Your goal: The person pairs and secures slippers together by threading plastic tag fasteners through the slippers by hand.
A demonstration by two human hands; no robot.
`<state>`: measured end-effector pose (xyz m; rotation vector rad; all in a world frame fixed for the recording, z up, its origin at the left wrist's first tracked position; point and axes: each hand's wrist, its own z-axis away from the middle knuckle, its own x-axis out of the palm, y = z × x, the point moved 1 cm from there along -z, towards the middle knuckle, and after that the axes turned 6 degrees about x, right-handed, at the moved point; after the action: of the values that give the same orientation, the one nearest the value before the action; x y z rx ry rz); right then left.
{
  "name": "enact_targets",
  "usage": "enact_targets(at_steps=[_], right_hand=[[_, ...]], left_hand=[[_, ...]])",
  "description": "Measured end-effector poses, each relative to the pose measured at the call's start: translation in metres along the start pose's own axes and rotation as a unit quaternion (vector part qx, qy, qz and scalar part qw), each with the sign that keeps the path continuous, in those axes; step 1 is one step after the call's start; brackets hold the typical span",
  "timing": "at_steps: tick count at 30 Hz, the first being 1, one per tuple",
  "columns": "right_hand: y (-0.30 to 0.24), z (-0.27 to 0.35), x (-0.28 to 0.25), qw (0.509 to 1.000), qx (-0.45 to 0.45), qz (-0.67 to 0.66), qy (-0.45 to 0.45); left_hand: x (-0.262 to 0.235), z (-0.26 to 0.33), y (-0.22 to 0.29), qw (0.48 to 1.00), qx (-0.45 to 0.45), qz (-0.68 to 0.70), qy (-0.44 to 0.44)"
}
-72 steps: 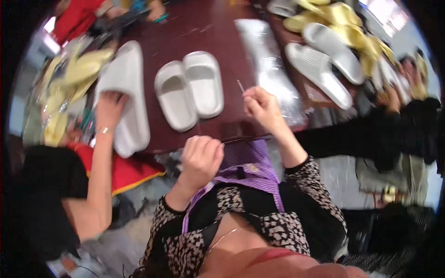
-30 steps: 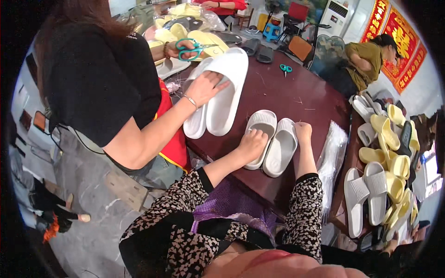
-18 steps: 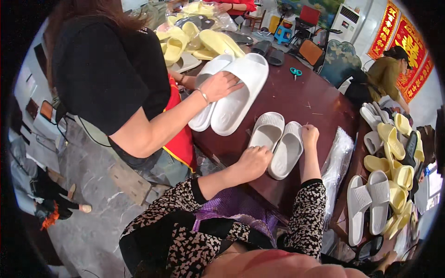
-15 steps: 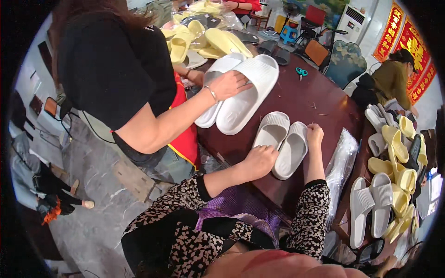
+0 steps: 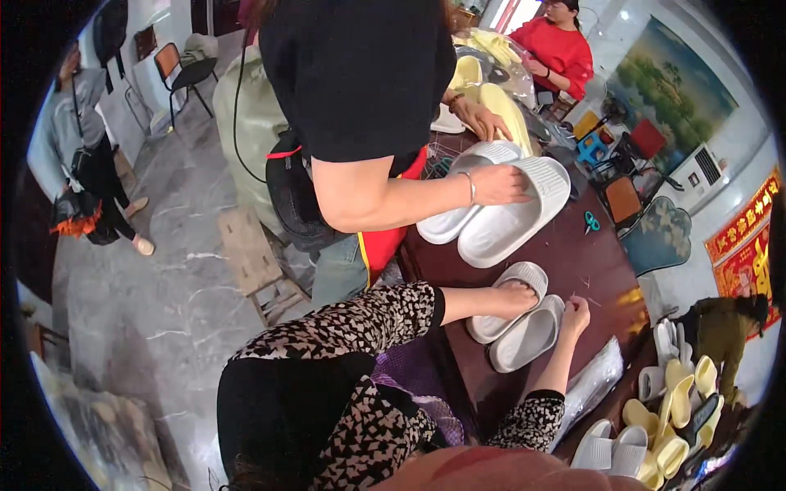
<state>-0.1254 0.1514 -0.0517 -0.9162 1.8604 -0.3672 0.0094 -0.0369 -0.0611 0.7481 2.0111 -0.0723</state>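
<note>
A pair of small light-grey slide slippers lies on the dark red table. My left hand is closed at the strap opening of the left slipper, its fingertips partly hidden by the strap. Beside the strap of the right slipper, my right hand has its fingers pinched together. Whatever is between them is too small to make out. Just beyond, a co-worker in a black top has one hand inside the strap of a larger white slipper; a second white slipper lies against it.
Teal-handled scissors lie on the table. Clear plastic bags are at its right edge, near a pile of yellow and grey slippers. More yellow slippers sit at the far end. A wooden stool stands left.
The view has swung left, shifting the scene. My left hand has moved from between the small slippers to the left one's strap. The co-worker's other hand now reaches over the far slippers.
</note>
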Motion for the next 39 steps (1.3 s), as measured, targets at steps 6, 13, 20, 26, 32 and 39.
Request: enact_targets(at_steps=[6, 13, 20, 26, 32, 39], right_hand=[[-0.042, -0.013, 0.013, 0.982, -0.074, -0.111, -0.131], [-0.056, -0.016, 0.02, 0.949, -0.055, -0.14, -0.278], [-0.066, 0.025, -0.012, 0.918, 0.134, -0.155, -0.34], [-0.068, 0.039, -0.022, 0.895, 0.173, -0.212, -0.352], [-0.067, 0.039, -0.017, 0.906, 0.191, -0.221, -0.306], [-0.078, 0.025, 0.006, 0.945, 0.036, -0.125, -0.3]], left_hand=[[0.004, -0.01, -0.006, 0.994, 0.015, 0.106, -0.037], [-0.012, 0.002, -0.003, 0.993, 0.036, 0.112, -0.03], [-0.027, 0.026, 0.026, 0.985, 0.059, 0.15, -0.064], [-0.034, 0.023, 0.032, 0.976, 0.027, 0.161, -0.145], [-0.024, 0.016, 0.027, 0.982, 0.062, 0.107, -0.141], [-0.021, 0.016, 0.021, 0.982, 0.064, 0.088, -0.152]])
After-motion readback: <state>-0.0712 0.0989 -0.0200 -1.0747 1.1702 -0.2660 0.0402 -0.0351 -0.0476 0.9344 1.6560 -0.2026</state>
